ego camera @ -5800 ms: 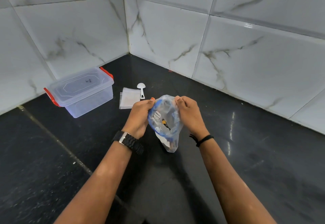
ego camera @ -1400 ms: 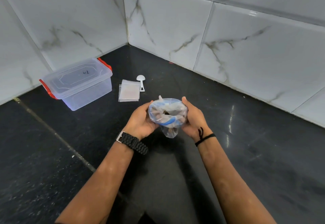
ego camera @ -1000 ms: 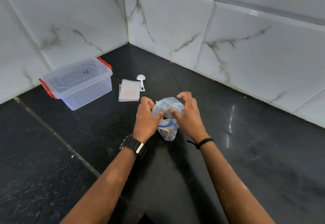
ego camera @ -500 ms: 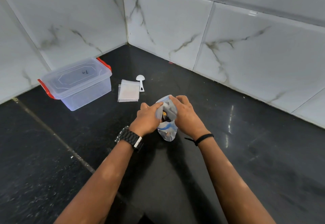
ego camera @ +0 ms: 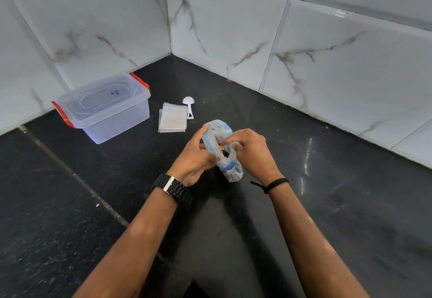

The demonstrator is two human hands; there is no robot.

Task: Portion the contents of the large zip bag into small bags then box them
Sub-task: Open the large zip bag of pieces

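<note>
The large zip bag, clear plastic with blue print, is held just above the black counter at the centre. My left hand grips its left rim and my right hand pinches the right rim, fingertips at the mouth. Small dark and yellow contents show inside the opening. A flat stack of small clear bags lies to the upper left. The clear plastic box with red latches sits further left, lid on.
A white plastic scoop lies beside the stack of small bags. Marble-look tiled walls meet in a corner behind. A seam runs diagonally across the black counter on the left.
Both hands have kept working the bag's rim; the mouth, spread wide over a second ago, is now narrower and tilted, and the bag has shifted slightly.
</note>
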